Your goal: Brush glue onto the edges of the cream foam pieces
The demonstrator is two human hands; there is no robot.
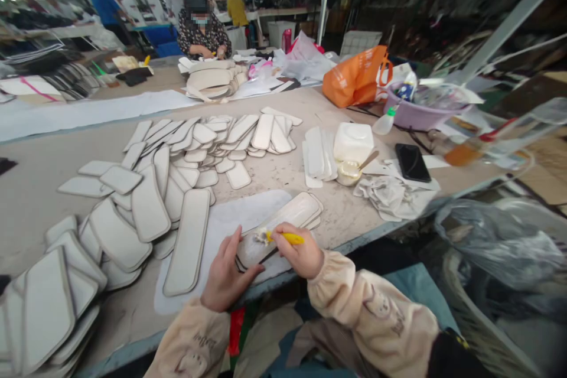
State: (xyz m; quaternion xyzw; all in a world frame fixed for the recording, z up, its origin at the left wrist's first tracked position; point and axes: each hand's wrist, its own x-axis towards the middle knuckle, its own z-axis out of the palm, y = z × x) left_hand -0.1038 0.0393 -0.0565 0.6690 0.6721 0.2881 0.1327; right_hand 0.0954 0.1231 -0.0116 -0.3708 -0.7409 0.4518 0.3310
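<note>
My right hand [299, 254] is closed around a yellow-handled brush [283, 238], its bristle tip resting on the near end of a long pale padded strip [283, 220]. That strip tops a small stack at the table's front edge. My left hand [225, 274] presses on the stack's near end, fingers curled over its edge. A single long strip [188, 241] lies just left of my left hand on a pale sheet [248, 204].
Many pale padded pieces [177, 159] are spread over the table's left and middle. A white tub [353, 142], a small bowl with a stick [349, 171], rags [390, 195] and a black phone [411, 162] sit to the right. A person works across the table.
</note>
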